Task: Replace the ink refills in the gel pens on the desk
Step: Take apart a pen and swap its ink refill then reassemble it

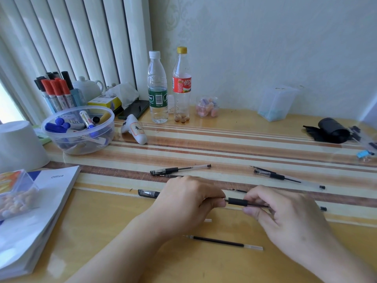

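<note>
A pale patterned wall (265, 48) fills the upper right of the frame. White vertical blinds (71, 37) hang upper left, daylight behind. The glossy yellow worktop (142, 252) spans below.

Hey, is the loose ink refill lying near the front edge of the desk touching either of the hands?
Apart. The head view shows bare desk between the ink refill and both the left hand and the right hand.

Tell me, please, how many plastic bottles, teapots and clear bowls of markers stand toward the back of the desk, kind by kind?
Plastic bottles: 2
White teapot: 1
Clear bowl of markers: 1
Total: 4
</note>
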A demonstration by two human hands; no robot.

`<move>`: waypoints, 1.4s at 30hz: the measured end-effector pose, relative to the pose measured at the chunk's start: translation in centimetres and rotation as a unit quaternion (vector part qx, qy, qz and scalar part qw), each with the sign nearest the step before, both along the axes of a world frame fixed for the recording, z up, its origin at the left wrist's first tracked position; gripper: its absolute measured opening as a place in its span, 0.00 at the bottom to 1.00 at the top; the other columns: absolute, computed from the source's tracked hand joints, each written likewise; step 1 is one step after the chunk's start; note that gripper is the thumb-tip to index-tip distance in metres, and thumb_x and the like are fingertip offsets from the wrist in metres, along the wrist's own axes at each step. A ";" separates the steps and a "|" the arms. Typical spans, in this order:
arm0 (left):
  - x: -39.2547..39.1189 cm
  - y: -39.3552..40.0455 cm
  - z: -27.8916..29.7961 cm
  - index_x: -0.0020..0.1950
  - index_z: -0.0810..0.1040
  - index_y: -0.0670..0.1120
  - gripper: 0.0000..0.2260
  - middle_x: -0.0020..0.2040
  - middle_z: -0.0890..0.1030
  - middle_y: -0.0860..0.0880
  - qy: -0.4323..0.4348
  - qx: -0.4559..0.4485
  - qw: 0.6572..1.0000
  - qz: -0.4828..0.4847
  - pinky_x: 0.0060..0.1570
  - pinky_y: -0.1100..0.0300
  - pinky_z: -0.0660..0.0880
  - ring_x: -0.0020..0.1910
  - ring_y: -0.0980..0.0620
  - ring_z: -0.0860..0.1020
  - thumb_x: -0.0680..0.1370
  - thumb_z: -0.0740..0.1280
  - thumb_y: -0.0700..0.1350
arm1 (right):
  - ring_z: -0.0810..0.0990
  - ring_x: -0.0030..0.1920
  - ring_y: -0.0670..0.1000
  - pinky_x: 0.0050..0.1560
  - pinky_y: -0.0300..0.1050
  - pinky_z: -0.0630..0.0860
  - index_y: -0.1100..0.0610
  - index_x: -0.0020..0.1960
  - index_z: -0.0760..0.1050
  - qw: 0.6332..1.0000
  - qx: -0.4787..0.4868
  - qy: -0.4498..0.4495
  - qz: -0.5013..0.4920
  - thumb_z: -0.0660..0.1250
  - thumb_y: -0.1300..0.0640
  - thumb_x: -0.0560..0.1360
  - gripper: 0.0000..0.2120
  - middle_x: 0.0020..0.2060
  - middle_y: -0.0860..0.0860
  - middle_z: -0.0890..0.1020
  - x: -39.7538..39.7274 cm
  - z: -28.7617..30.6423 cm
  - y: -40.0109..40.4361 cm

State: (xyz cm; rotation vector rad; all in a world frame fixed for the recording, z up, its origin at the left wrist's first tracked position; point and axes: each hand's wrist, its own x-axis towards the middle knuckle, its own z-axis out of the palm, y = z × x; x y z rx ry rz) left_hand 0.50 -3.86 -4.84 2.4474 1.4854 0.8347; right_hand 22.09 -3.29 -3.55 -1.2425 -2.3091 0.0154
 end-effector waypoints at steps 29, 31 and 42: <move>-0.9 0.6 0.2 0.53 0.77 0.49 0.05 0.41 0.80 0.60 -0.111 -0.087 0.989 0.039 0.39 0.77 0.65 0.39 0.70 0.74 0.78 0.68 0.43 | 0.77 0.32 0.45 0.28 0.40 0.74 0.40 0.45 0.71 0.995 -0.087 0.046 -0.015 0.66 0.44 0.72 0.05 0.36 0.35 0.79 0.5 -0.2 0.3; -0.8 0.5 0.3 0.53 0.77 0.49 0.05 0.39 0.78 0.61 -0.101 -0.075 0.991 0.035 0.38 0.75 0.66 0.39 0.66 0.74 0.78 0.68 0.44 | 0.77 0.30 0.45 0.30 0.44 0.76 0.40 0.46 0.71 0.995 -0.079 0.053 -0.019 0.65 0.44 0.72 0.05 0.39 0.35 0.79 0.5 -0.2 0.4; -0.3 0.4 0.3 0.54 0.78 0.50 0.06 0.40 0.79 0.55 -0.095 -0.041 0.995 -0.003 0.37 0.70 0.67 0.39 0.55 0.74 0.78 0.68 0.46 | 0.78 0.32 0.42 0.31 0.40 0.77 0.40 0.46 0.74 0.996 -0.060 0.067 -0.007 0.67 0.44 0.71 0.04 0.37 0.34 0.80 0.5 -0.2 0.5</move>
